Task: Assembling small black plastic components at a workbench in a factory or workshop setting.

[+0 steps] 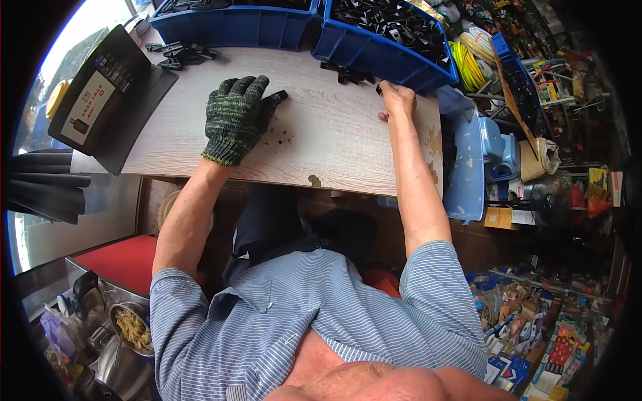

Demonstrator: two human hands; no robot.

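Observation:
A dark green and black knit glove covers my left hand [234, 117], which is closed on a black plastic clip [278, 97] just above the table. The clip's end sticks out past the thumb side; the rest is hidden by the glove. My bare right hand [398, 101] is at the table's far right, by the front of a blue bin [381, 59] full of loose black parts. Its fingers are pinched round a small black part [379, 89], mostly hidden. Several black pieces [348, 73] lie beside that bin. A few black clips [179, 55] lie together at the far left.
Another blue bin [234, 28] stands at the table's back. A black stand with a printed card [88, 107] is at left. Dark crumbs [277, 138] lie by my glove on the worn wooden table [328, 144]. Right of it are a blue plastic stool [465, 170] and crowded shelves.

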